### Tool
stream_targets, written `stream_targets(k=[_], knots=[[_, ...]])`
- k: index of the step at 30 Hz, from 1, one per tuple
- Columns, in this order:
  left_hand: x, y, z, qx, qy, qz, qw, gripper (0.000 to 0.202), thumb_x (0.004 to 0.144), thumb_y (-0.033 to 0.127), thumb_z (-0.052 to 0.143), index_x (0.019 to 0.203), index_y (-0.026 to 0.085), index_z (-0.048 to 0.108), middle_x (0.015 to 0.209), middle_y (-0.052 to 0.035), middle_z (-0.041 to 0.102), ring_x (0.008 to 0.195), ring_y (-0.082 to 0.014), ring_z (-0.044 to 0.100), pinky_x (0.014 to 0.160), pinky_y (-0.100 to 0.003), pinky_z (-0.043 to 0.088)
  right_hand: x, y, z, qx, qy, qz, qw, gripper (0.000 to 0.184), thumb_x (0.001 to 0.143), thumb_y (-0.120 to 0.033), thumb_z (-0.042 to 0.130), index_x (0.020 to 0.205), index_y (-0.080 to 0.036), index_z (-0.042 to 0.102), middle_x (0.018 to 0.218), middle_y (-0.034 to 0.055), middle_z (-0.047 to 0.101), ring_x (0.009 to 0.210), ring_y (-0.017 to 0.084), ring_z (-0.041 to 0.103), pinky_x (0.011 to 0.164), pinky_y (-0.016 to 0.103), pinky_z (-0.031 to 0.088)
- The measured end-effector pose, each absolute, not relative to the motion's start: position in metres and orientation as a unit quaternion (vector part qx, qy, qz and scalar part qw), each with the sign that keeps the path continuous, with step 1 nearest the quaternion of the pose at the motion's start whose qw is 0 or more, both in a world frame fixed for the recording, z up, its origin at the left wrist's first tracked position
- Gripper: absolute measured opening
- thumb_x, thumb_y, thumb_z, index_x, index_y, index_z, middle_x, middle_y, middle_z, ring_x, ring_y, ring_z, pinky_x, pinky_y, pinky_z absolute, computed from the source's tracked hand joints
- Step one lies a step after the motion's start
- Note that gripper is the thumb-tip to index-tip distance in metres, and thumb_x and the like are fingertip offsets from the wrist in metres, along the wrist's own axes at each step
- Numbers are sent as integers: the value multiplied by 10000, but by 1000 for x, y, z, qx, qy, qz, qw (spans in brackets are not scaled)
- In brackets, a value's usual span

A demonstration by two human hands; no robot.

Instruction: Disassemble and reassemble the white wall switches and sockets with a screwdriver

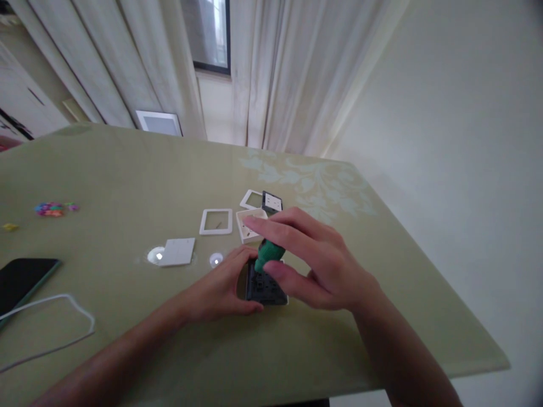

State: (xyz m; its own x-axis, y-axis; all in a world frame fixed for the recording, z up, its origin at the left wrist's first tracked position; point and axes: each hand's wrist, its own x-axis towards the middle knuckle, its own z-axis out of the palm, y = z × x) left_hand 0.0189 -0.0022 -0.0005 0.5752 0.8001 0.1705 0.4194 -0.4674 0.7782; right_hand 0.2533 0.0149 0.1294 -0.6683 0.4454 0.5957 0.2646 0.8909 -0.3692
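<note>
My left hand (pixel 224 288) grips the left side of a dark grey switch module (pixel 265 288) that lies flat on the green table (pixel 127 175). My right hand (pixel 314 260) is closed on a green-handled screwdriver (pixel 268 252) that stands upright on the module, with the index finger stretched out to the left. Just behind them lie a small white box part (pixel 251 225), a white square frame (pixel 216 221), a second white frame (pixel 251 199) and a dark module (pixel 272 202). A white cover plate (pixel 178 251) lies further left.
A black phone (pixel 23 278) and a white cable (pixel 51 322) lie near the left edge. Small colourful pieces (pixel 53 209) sit at the far left. Curtains and a window are behind the table; the table's right edge runs close to a pale wall.
</note>
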Motion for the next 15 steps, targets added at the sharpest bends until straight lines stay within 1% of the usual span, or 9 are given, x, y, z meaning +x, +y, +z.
stream_targets(k=[2,3,5,6,7,10,11,13,15], knots=[[19,-2,-1,805,363,268,384,721,817,416,903,1430,374,525,1436,-19,672,1353,-333,659,1125,-468,571,253,14,130,-184,-907,146,349,454,1115,-201,484,1562,-150,545,1378,136,693,1248,206,681,1066,358,584],[19,-1,-1,803,356,267,397,715,826,407,897,1434,372,524,1446,-21,666,1359,-341,652,1137,-479,561,253,14,130,-186,-907,128,356,430,1113,-205,511,1533,-143,580,1306,125,721,1179,198,702,1025,343,595],[19,-1,-2,802,354,263,403,682,827,399,896,1414,375,550,1443,-10,665,1351,-350,653,1141,-488,553,252,13,129,-200,-903,55,375,366,1082,-314,657,1404,-143,697,1038,71,744,948,184,710,880,320,610],[19,-1,-2,802,354,260,404,673,825,398,896,1408,376,560,1441,-6,663,1354,-352,648,1141,-490,550,252,13,129,-205,-902,29,378,384,1063,-365,695,1369,-134,721,978,63,732,900,188,699,846,327,607],[19,0,-2,802,353,260,405,683,822,400,900,1413,377,558,1443,-7,658,1368,-353,635,1147,-491,544,252,14,129,-204,-904,24,376,404,1072,-375,672,1379,-116,715,1001,79,738,928,202,704,859,345,609],[19,0,-3,802,354,266,400,738,811,414,914,1436,368,525,1462,-28,633,1411,-354,591,1172,-494,521,253,14,129,-186,-911,94,355,449,1100,-209,507,1521,-77,588,1296,154,726,1171,226,702,994,375,600],[19,0,-3,804,355,264,397,727,811,415,914,1425,366,527,1451,-30,637,1397,-352,598,1162,-491,526,253,14,129,-188,-909,91,360,438,1088,-187,524,1509,-89,600,1276,142,734,1151,216,708,982,362,602],[19,0,-4,806,356,258,396,686,809,415,911,1388,365,544,1417,-25,653,1355,-353,623,1132,-486,542,254,14,129,-199,-903,31,379,341,1059,-247,656,1377,-132,704,1022,71,750,940,193,716,859,333,613],[19,0,-3,805,359,257,396,668,807,419,905,1370,370,548,1404,-21,657,1347,-362,628,1109,-486,554,254,13,130,-203,-903,-4,378,336,1050,-322,681,1323,-134,734,962,70,735,902,211,709,834,357,616]])
